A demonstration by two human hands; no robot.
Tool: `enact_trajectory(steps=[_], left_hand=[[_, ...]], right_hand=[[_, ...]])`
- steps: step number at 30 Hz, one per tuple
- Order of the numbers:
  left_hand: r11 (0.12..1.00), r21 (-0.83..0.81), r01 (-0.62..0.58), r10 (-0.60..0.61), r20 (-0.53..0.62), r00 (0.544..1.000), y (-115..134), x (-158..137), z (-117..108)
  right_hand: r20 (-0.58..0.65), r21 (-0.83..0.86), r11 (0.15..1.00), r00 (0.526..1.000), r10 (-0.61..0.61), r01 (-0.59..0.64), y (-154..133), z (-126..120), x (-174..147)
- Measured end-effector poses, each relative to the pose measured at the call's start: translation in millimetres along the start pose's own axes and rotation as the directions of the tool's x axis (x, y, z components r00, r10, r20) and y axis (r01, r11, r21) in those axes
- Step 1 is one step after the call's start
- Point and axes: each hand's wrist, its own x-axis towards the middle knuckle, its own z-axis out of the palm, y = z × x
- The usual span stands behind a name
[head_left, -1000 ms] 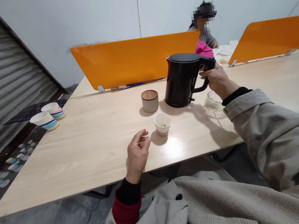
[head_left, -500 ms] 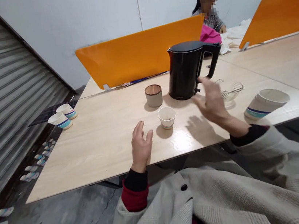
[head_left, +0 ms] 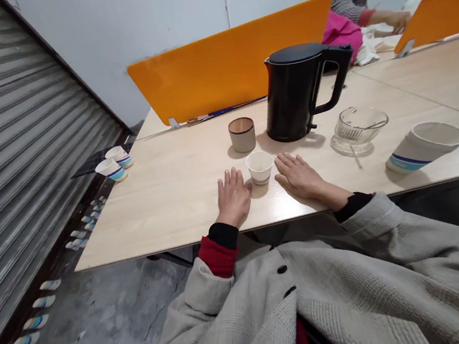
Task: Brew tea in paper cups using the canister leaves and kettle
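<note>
A small white paper cup (head_left: 260,169) stands upright on the table between my hands. My left hand (head_left: 233,198) lies flat on the tabletop just left of the cup, fingers stretched out and holding nothing. On the cup's other side rests my right hand (head_left: 300,177), palm down and empty, its fingers extended. Behind the cup is a grey cup with a brown rim (head_left: 242,135). A black electric kettle (head_left: 293,96) stands farther back, its handle pointing right. To the right of my right hand sits a ribbed glass cup (head_left: 361,125) on a glass saucer, with a thin stick-like utensil in it.
A larger paper cup (head_left: 424,146) leans at the table's right front. Two paper cups (head_left: 111,169) stand at the left edge. Orange dividers (head_left: 236,64) line the back, where a person (head_left: 349,6) handles white cloth. More paper cups (head_left: 35,323) are on the floor along the shutter.
My right hand came down from near the kettle to the table beside the small cup. My left hand moved closer to the cup and flattened. The view shifted slightly.
</note>
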Motion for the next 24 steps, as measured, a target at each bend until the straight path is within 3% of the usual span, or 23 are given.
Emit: enact_trajectory(steps=[7, 24], left_hand=[[0.999, 0.032, 0.004, -0.004, -0.004, 1.000, -0.8, 0.9, -0.6], [0.999, 0.046, 0.017, -0.018, 0.015, 1.000, 0.7, 0.9, -3.1]], right_hand=[[0.040, 0.024, 0.999, 0.999, -0.022, 0.021, -2.9, -2.4, -1.3], [-0.003, 0.010, 0.999, 0.999, -0.036, 0.036, -1.8, 1.3, -1.8]])
